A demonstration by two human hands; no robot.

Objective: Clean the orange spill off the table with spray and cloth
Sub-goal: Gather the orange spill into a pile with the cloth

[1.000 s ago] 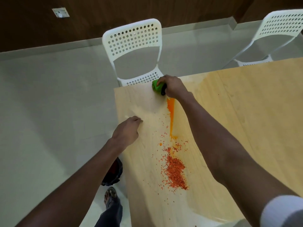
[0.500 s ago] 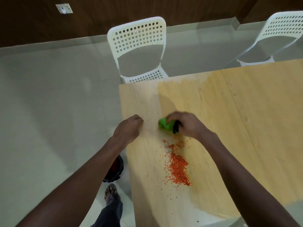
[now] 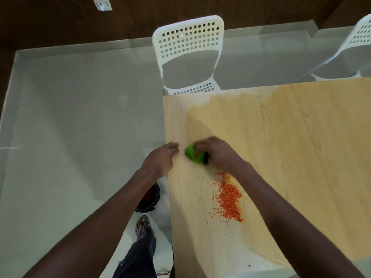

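Note:
A green cloth (image 3: 192, 153) with a dark edge lies bunched on the light wooden table (image 3: 281, 137). My right hand (image 3: 217, 152) grips it and presses it onto the tabletop. Just below that hand, a pile of orange grains (image 3: 229, 199) is spread on the wood, with loose grains scattered around it. My left hand (image 3: 160, 159) rests at the table's left edge, fingers curled loosely, holding nothing, a short gap from the cloth. No spray bottle is in view.
A white perforated chair (image 3: 188, 41) stands at the table's far edge, and a second white chair (image 3: 353, 47) at the far right. Grey tiled floor lies to the left. My sandalled foot (image 3: 143, 225) and a dark bag (image 3: 149, 197) are beside the table's left edge.
My right hand has dragged the green cloth from the table's far edge toward me, wiping away the long orange streak. The cloth now sits just above the grain pile. The left hand stayed put.

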